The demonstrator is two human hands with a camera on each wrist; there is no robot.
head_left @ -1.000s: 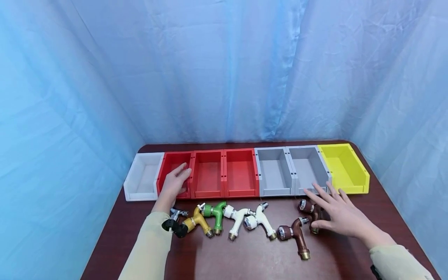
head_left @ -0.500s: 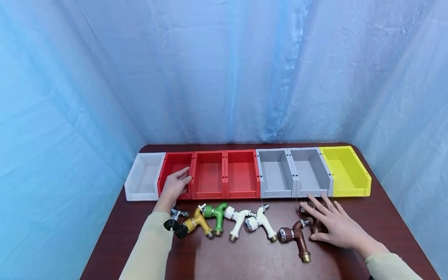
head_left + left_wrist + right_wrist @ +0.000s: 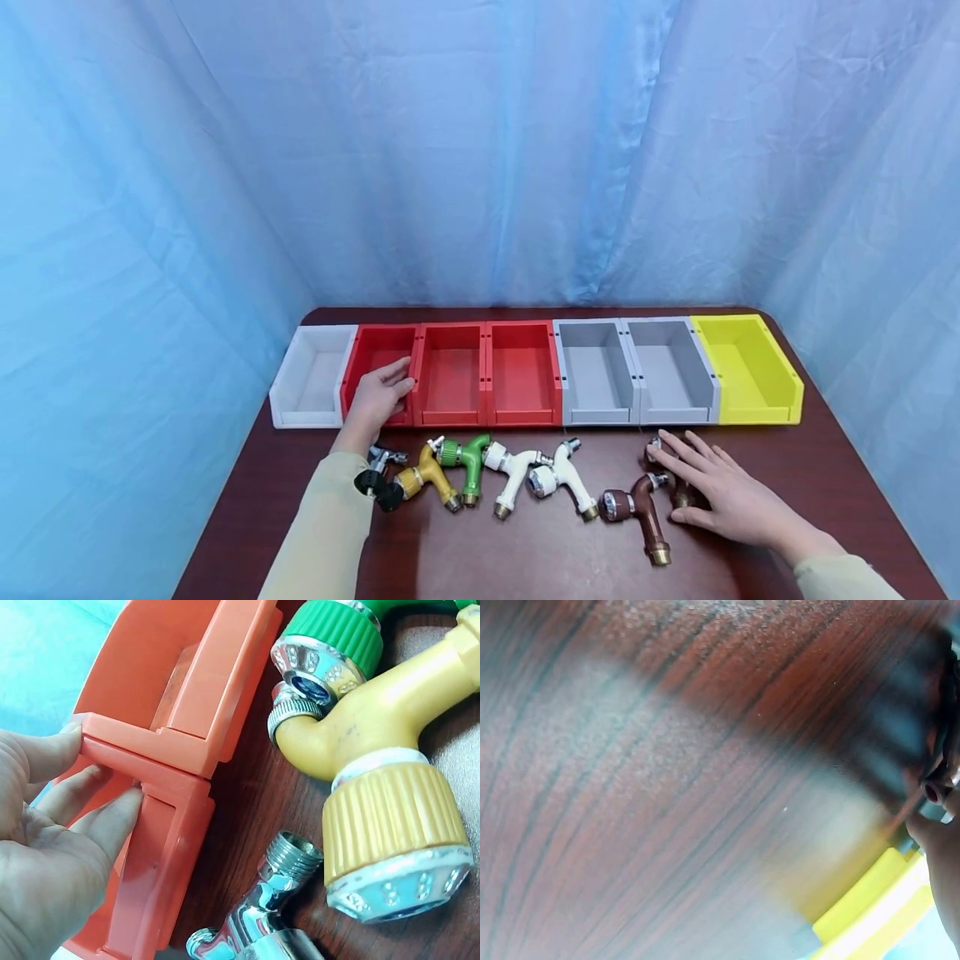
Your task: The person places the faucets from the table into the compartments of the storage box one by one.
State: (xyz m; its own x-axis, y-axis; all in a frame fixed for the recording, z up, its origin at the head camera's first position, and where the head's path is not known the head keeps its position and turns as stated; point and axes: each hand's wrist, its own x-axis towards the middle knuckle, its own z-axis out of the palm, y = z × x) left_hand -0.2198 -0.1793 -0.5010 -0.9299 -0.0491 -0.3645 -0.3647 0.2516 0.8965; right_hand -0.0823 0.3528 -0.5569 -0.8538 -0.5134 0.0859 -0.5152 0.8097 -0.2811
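Observation:
In the head view, my left hand (image 3: 378, 400) is at the leftmost red bin (image 3: 154, 847). In the left wrist view its fingers reach inside that bin and pinch the wall beside the neighbouring red bin (image 3: 452, 375). My right hand (image 3: 731, 496) lies low over a brown tap (image 3: 682, 492), fingers spread and fairly straight, hiding much of it; contact is unclear. Left of it lies a second brown tap (image 3: 648, 517). Two white taps (image 3: 566, 479), a green tap (image 3: 471, 467), a yellow tap (image 3: 390, 772) and a chrome tap (image 3: 259, 922) with black parts follow leftward.
The bin row also has a white bin (image 3: 311, 379) at left, a third red bin (image 3: 522, 375), two grey bins (image 3: 597, 375) and a yellow bin (image 3: 750, 371) at right. All stand on a dark red-brown table (image 3: 517, 567), with blue curtains (image 3: 480, 167) around it.
My right hand has come down and toward me from near the grey bin onto the far brown tap. My left hand's fingers have drawn together at the red bin's wall. The taps stay put.

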